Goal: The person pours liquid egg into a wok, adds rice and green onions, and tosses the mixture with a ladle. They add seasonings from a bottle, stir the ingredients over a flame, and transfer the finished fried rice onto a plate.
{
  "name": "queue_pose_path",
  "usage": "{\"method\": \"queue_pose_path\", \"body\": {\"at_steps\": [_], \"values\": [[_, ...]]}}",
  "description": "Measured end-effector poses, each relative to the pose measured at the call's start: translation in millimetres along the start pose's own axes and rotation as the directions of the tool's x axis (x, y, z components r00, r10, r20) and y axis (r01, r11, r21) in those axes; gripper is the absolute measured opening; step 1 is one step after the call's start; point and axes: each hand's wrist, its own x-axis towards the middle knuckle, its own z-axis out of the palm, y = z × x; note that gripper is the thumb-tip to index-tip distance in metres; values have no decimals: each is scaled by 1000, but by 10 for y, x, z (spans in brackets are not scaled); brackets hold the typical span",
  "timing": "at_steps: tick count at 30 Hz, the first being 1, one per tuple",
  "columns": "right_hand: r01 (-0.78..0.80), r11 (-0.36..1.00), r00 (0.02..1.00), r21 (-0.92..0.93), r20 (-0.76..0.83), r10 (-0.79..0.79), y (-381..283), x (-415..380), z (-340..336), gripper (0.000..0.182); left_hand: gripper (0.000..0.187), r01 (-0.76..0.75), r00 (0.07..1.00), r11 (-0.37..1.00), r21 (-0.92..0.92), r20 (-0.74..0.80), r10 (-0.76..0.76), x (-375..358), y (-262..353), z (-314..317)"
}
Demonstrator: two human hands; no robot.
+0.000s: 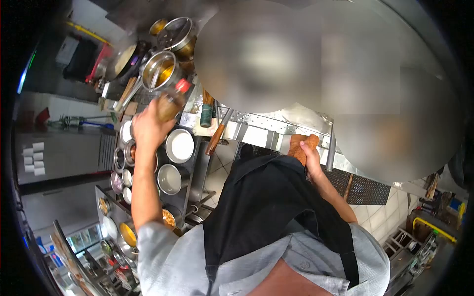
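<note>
My left hand [148,126] is closed around a bottle [169,106] with a red cap, tilted with the cap pointing up and right in view. Below it in view are a white-filled round pot [179,146] and a metal pot [172,178]. At the counter's near edge, my right hand [311,157] grips a folded orange-brown cloth [298,143]. Whatever the cloth may be wrapped around is hidden. Between the hands lies a tool with a wooden handle [216,138], next to a green-bound brush [206,114].
Beyond the bottle stand a pot of yellow liquid [165,74] and a deeper steel pot [186,47]. Several ingredient containers [127,234] line the left side. A metal rod [331,150] juts near my right hand. A large area ahead is blurred out.
</note>
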Motion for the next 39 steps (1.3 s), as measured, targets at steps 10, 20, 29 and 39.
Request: {"method": "queue_pose_path", "body": {"at_steps": [10,20,29,39], "values": [[71,961,977,267,-214,-13,339,-354,-321,45,48,-484,863,825,291,317,394,1898,949,932],[10,967,983,254,-181,38,303,-448,-249,43,58,-304,914,933,192,334,229,2122,966,925],[-54,985,998,167,-33,60,45,-261,-64,49,78,243,960,867,-436,-18,-278,781,301,367],[-234,970,929,-60,282,241,98,192,226,53,82,538,438,362,-761,-115,-892,-2112,-146,753]]}}
